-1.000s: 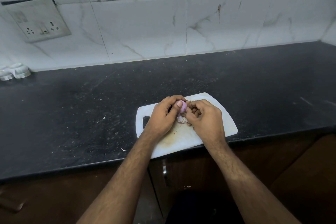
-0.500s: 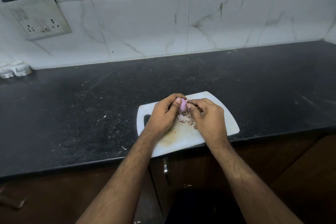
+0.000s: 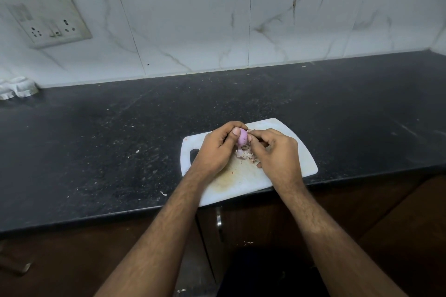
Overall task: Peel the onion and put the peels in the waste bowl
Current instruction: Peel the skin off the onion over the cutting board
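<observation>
1. Head view: the left hand (image 3: 213, 149) grips a small purple onion (image 3: 242, 138) just above the far part of the white cutting board (image 3: 301, 152), thumb pressed on its near side.
2. The right hand (image 3: 277, 152) has its fingers curled in, pinching at the onion's right side; whether a strip of skin is caught between them I cannot tell.
3. Loose peels (image 3: 245, 155) lie on the board right under the onion.
4. No waste bowl shows anywhere around the board, so scraps may scatter onto the black counter (image 3: 120, 140).
5. Risk: the slick, bare onion could squirt out of that grip and roll off the board's near edge.
</observation>
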